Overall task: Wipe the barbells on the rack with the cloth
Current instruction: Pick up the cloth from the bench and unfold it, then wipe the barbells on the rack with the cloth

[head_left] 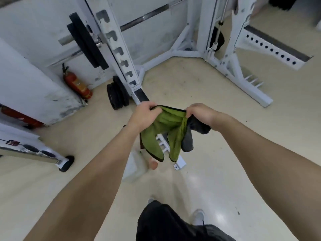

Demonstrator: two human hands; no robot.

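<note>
Beige gym floor [199, 87] spreads under us, with the white rack [112, 42] ahead carrying a barbell [147, 16]. We stretch both arms forward; our left hand [145, 114] and right hand [199, 113] have their fingers clamped on the green cloth [166, 129], which hangs between them, well short of the barbell.

just the one view here, head-mounted, wide-angle, looking forward and down; forearms reach out from the bottom edge, so it's close on the hands; the white rack [119, 54] and floor [217, 171] sit farther off, edges bent by the lens
</note>
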